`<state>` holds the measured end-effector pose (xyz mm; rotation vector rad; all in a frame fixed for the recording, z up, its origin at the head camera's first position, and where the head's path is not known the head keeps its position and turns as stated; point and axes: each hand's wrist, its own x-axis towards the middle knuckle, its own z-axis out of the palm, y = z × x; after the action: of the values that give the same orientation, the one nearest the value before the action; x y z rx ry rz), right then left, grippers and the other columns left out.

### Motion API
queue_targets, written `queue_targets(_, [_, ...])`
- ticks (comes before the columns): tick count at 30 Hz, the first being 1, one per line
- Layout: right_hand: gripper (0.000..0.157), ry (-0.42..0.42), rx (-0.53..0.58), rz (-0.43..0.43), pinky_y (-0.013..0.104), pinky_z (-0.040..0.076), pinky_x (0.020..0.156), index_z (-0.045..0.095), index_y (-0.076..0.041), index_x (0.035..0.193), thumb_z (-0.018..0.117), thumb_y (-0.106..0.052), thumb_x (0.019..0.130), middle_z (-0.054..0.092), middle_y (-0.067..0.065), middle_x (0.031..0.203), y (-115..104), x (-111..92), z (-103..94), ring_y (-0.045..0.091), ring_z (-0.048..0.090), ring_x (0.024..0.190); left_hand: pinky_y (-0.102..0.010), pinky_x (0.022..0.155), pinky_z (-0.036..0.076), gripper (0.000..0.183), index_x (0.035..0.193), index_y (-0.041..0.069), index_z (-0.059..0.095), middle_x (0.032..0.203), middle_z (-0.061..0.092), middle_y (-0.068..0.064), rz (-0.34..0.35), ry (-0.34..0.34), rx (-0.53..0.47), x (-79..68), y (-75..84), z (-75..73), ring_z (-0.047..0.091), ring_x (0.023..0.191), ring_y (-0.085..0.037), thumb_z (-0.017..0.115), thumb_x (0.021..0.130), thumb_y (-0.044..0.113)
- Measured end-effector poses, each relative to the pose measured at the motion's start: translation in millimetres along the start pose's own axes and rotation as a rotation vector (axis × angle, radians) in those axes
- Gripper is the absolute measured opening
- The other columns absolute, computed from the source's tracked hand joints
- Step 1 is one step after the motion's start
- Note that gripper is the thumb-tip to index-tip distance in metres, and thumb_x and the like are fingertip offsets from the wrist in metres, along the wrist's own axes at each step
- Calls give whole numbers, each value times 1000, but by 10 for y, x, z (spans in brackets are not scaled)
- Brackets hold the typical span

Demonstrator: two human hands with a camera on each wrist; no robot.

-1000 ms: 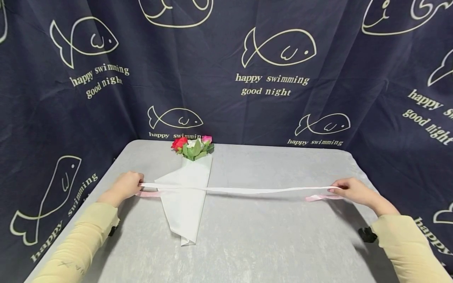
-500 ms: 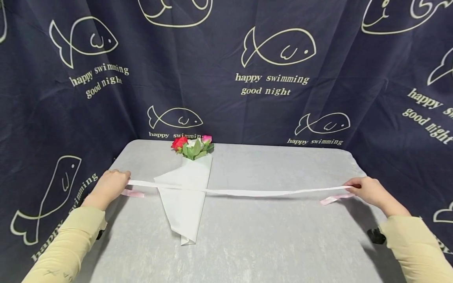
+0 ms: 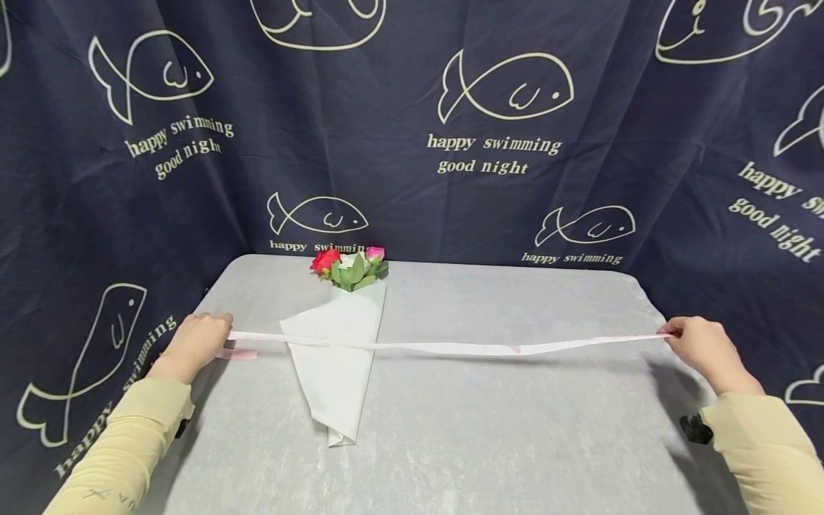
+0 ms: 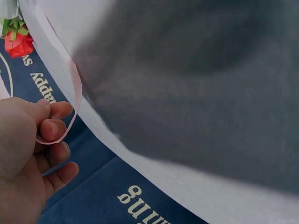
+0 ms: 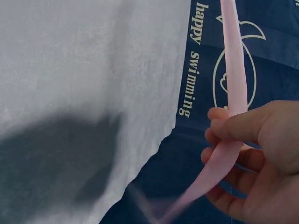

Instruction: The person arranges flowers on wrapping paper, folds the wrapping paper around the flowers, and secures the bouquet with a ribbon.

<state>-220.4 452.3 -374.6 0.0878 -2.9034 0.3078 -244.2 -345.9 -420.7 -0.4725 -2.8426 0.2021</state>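
Spanning the worktop (image 3: 502, 436) left to right, the pale pink ribbon (image 3: 444, 348) has its long axis crosswise, sagging slightly mid-span and rising toward the right end; a faint shadow lies below its right part. Left stretch crosses over the white wrapping paper (image 3: 335, 365) of a bouquet; whether they touch, can't tell. Bouquet lies left of centre, long axis running front to back with a slight slant: folded narrow end toward the person, blooms at the far edge. Blooms: red rose (image 3: 325, 260) on the left, white flower (image 3: 353, 260) in the middle, pink rosebud (image 3: 375, 253) on the right, green leaves (image 3: 354, 273) in front. Dark blue fish-print cloth (image 3: 386, 129) behind and at both sides. Left hand (image 3: 195, 340) near the left edge: grip narrow, pinching the ribbon, which loops in among the curled fingers; short loose tail just below. Right hand (image 3: 704, 350) near the right edge: grip narrow, ribbon pinched by thumb and fingers, tail dangling past the palm, its lower end blurred in the wrist view
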Motion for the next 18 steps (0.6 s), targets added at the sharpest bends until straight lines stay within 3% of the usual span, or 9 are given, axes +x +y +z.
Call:
queue_targets(6, [6,-102,16,2,32,38,52,68,-2,77,67,-6,73,63,6,67,-29,-44,152,14,49,60,-50,60,45,13,70,5,55,62,60,-13,-17,-1,-40,11,-37,89,60,60,-35,58,82,1])
queue_targets(12, [8,-199,40,35,32,40,56,67,0,81,68,-7,76,62,6,70,-106,-34,269,15,51,63,-49,58,44,5,73,5,59,64,62,-11,-41,-50,-116,9,-47,136,58,58,-33,62,76,2])
queue_targets(16, [25,-235,69,36,43,47,63,65,5,95,70,-11,76,64,20,84,-114,-39,298,16,57,52,-50,58,44,5,76,4,61,69,64,-10,-42,-95,-170,-3,17,69,59,61,-31,64,73,5])
queue_targets(18, [34,-235,66,3,48,48,66,64,6,102,71,-15,76,63,27,93,-117,-37,310,21,61,55,-52,61,46,13,83,2,63,76,65,-13,-46,-126,-191,-2,64,16,61,68,-34,65,72,5])
